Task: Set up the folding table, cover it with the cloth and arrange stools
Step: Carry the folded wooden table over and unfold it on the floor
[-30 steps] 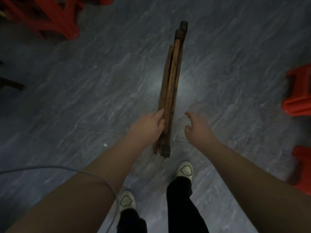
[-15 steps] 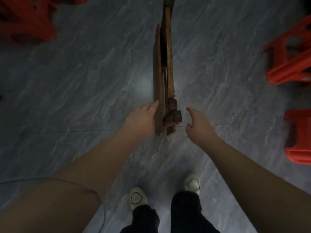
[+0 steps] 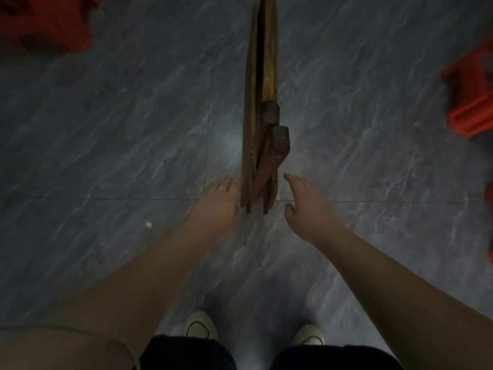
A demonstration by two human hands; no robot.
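Nearest are your dark trousers (image 3: 186, 353) and two pale shoes, left shoe (image 3: 201, 325) and right shoe (image 3: 309, 334), side by side on the floor. A thin grey cable (image 3: 66, 329) crosses your left forearm.

The floor (image 3: 133, 129) is grey marbled tile, dimly lit, with a glare patch left of the table. A tile joint (image 3: 106, 197) runs across under your hands, and there is a white speck (image 3: 148, 224) on the left.

Your left hand (image 3: 218, 204) lies against the left face of the folding table (image 3: 268, 62) at its near end. Its fingers are fairly straight and touching the wood, and no wrap around it shows. Your right hand (image 3: 304, 206) is just beside the table's right side, not touching, with spread fingers holding nothing.

The table stands on edge in the middle, still folded, and runs from your hands away out of the top of the frame. Two dark-capped leg ends (image 3: 280, 140) stick out on its right side.

One red stool (image 3: 48, 25) is far left and blurry, another red stool (image 3: 469, 97) is at the right, and there is more red (image 3: 489, 225) at the right edge.

A second ago the table was a flat shut pack with your left fingers curled round it, and its far end was in frame. Now the leg ends stand off from the panel. Your right hand was off the wood then too.
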